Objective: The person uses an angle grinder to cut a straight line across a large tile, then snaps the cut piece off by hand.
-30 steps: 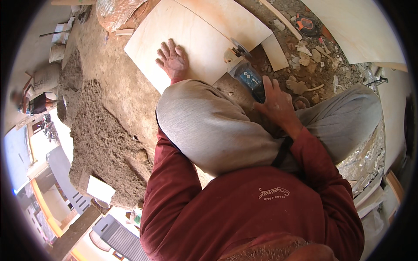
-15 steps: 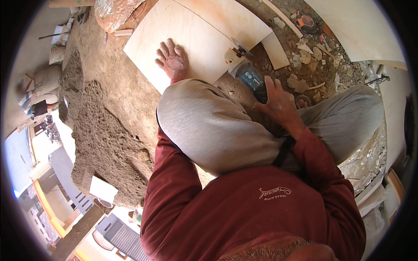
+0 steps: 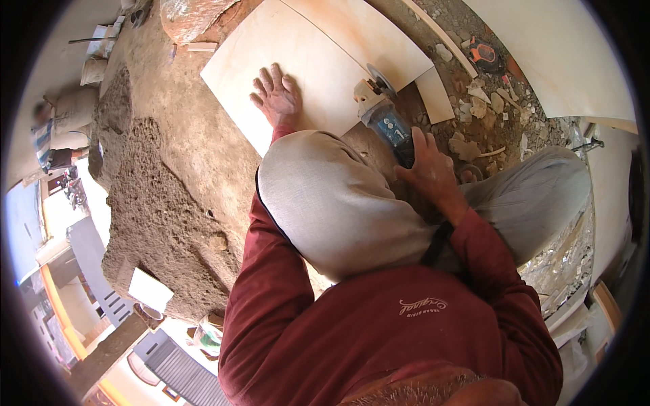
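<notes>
Closest to me, my right hand [image 3: 433,166] is wrapped around the rear of the blue-and-black grinder [image 3: 391,128], which lies just at the near edge of the pale slab [image 3: 308,64]. Little has changed over the last second: my view has swung slightly, while my right hand keeps its hold and my left hand [image 3: 279,103] stays flat on the slab's left part, fingers spread, gripping nothing. I judge from this that the slab is being kept steady and the work has hardly advanced. The grinder's disc [image 3: 382,80] stands on edge by the near end of the line [image 3: 328,36] crossing the slab; I cannot tell whether it is spinning or biting in. The slab lies on the dirt floor [image 3: 183,108] in front of my bent leg, thin, cream-coloured, faintly streaked with orange. A narrow pale strip [image 3: 435,97] lies just beside the slab's right corner, with an orange-and-black tool [image 3: 485,54] farther right of it. Well away to the slab's left is a person [image 3: 44,139] in a striped top.
</notes>
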A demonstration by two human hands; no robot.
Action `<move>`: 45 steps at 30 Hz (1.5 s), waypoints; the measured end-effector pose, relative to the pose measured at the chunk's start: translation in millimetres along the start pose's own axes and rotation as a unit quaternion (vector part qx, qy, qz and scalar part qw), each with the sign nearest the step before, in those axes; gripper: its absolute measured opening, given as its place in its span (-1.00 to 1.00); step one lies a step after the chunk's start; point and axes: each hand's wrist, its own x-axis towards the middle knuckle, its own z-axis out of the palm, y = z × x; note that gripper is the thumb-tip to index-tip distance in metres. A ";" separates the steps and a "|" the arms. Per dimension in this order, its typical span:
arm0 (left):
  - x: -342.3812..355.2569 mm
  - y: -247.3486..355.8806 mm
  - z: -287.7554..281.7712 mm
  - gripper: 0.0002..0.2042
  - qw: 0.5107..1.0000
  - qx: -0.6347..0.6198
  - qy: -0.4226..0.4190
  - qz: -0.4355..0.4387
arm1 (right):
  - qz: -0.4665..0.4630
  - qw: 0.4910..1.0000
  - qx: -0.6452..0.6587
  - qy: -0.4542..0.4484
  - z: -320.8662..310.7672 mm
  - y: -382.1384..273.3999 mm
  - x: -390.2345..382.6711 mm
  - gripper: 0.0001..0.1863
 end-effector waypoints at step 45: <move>5.5 5.7 -7.2 -0.35 0.999 -0.016 -0.012 -0.032 | -0.143 0.982 0.084 0.085 21.2 -222.3 401.7 -0.31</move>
